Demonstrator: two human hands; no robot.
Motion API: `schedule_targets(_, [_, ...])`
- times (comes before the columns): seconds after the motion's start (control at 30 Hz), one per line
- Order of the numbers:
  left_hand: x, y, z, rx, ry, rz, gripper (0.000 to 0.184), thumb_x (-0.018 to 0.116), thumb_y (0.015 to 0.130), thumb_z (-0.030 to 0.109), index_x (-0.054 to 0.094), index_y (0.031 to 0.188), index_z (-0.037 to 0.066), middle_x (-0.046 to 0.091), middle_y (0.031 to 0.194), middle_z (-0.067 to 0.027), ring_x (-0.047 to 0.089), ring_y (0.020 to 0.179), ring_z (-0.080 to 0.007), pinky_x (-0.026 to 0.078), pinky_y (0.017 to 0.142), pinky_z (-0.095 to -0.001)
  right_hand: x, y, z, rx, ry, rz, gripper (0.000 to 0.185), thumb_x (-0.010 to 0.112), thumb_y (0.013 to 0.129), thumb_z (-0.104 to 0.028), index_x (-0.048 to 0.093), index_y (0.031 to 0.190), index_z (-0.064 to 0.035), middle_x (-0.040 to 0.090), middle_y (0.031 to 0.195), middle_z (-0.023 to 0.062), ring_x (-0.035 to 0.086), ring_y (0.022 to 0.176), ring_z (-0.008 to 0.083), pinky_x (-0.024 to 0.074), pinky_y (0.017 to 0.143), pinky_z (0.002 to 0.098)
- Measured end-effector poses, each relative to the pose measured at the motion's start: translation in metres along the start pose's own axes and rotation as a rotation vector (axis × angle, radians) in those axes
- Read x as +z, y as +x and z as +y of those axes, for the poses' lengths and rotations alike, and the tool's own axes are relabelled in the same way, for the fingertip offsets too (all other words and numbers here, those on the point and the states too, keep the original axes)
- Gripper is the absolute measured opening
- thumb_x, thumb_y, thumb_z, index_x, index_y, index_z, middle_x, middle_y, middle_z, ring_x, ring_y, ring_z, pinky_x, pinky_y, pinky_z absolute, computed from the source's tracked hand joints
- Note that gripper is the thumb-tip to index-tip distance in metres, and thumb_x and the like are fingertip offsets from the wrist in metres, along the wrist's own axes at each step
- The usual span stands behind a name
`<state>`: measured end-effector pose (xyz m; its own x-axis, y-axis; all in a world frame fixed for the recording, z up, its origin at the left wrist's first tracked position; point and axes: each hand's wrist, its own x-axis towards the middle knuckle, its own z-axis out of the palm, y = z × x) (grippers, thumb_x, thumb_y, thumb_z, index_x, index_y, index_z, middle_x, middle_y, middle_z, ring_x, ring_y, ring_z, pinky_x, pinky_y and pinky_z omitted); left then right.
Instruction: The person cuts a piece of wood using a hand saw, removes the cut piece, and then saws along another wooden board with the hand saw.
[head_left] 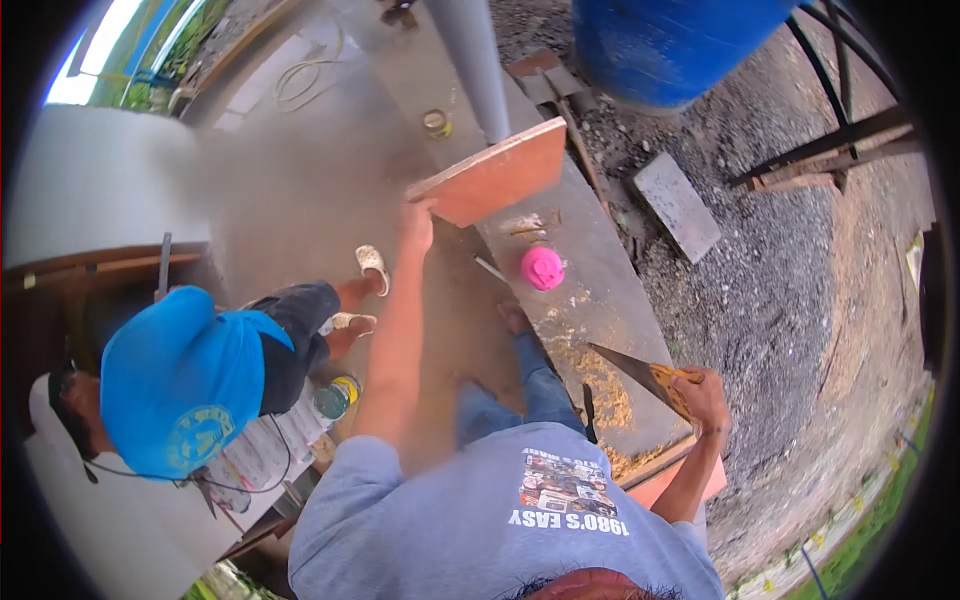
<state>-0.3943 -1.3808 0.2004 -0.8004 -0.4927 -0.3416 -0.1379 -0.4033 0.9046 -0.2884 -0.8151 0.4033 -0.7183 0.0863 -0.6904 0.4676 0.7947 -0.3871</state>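
My left hand [417,228] is closed on the near corner of a wooden board [505,178] with an orange-brown face, held up at a tilt. My right hand [704,398] grips a handsaw [640,372] by its yellow-brown handle. The saw's blade points left over a concrete ledge [625,300] strewn with sawdust [600,390]. Beyond the saw, a pink rounded object [543,268] sits on the ledge. Close to my body lies another orange-faced board [700,470], partly hidden by my right arm.
A person in a blue shirt [190,380] is bent over at the left. A blue barrel [670,45] stands at the far right, with a concrete block [677,207] on the gravel nearer. A shovel [560,90] and a small tin [436,123] lie around the ledge's far end.
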Motion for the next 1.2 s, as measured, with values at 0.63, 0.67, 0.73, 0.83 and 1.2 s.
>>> schedule_targets(0.63, [-0.152, -0.378, -0.204, -0.056, 1.146, -0.124, 0.024, 0.055, 0.092, 0.023, 0.066, 0.080, 0.006, 0.069, 0.087, -0.0167, 0.067, 0.082, -0.0377, 0.052, 0.073, -0.0516, 0.091, 0.060, -0.140, -0.366, -0.691, -0.404, 0.028, 0.073, 0.082, -0.026, 0.073, 0.081, 0.0025, 0.064, 0.061, 0.0068, 0.059, 0.052, 0.0139, 0.0467, 0.050, 0.0346])
schedule_targets(0.67, [-0.182, -0.420, -0.229, -0.095, 1.050, -0.006, 0.023, 0.056, 0.091, 0.024, 0.067, 0.084, 0.005, 0.069, 0.088, -0.0178, 0.067, 0.082, -0.0388, 0.053, 0.072, -0.0517, 0.110, 0.046, -0.159, -0.347, -0.800, -0.406, 0.035, 0.074, 0.081, -0.030, 0.077, 0.088, 0.0042, 0.068, 0.065, 0.0070, 0.063, 0.060, 0.0126, 0.0515, 0.058, 0.0353])
schedule_targets(0.73, [-0.224, -0.510, -0.277, -0.161, 0.899, 0.263, 0.024, 0.057, 0.091, 0.025, 0.067, 0.093, 0.003, 0.070, 0.090, -0.0200, 0.067, 0.080, -0.0410, 0.053, 0.071, -0.0519, 0.150, 0.007, -0.187, -0.467, -0.839, -0.508, 0.036, 0.076, 0.080, -0.030, 0.077, 0.091, 0.0042, 0.068, 0.064, 0.0066, 0.062, 0.058, 0.0123, 0.0503, 0.057, 0.0336])
schedule_targets(0.83, [-0.253, -0.643, -0.292, -0.519, 0.581, 0.677, 0.024, 0.057, 0.091, 0.026, 0.068, 0.095, 0.004, 0.069, 0.091, -0.0181, 0.067, 0.081, -0.0381, 0.054, 0.070, -0.0508, 0.225, -0.133, -0.247, -0.846, -1.158, -0.592, 0.032, 0.075, 0.081, -0.028, 0.077, 0.089, 0.0027, 0.064, 0.059, 0.0085, 0.061, 0.056, 0.0136, 0.0491, 0.057, 0.0346])
schedule_targets(1.2, [-0.085, -0.863, -0.404, -0.710, -0.544, 0.966, 0.025, 0.057, 0.095, 0.029, 0.071, 0.102, 0.009, 0.068, 0.095, -0.0109, 0.067, 0.083, -0.0275, 0.058, 0.068, -0.0464, 0.436, -0.377, -0.191, -0.997, -0.918, -1.290, 0.034, 0.067, 0.092, -0.016, 0.064, 0.123, -0.0040, 0.052, 0.066, -0.0038, 0.046, 0.052, 0.0033, 0.0382, 0.047, 0.0211])
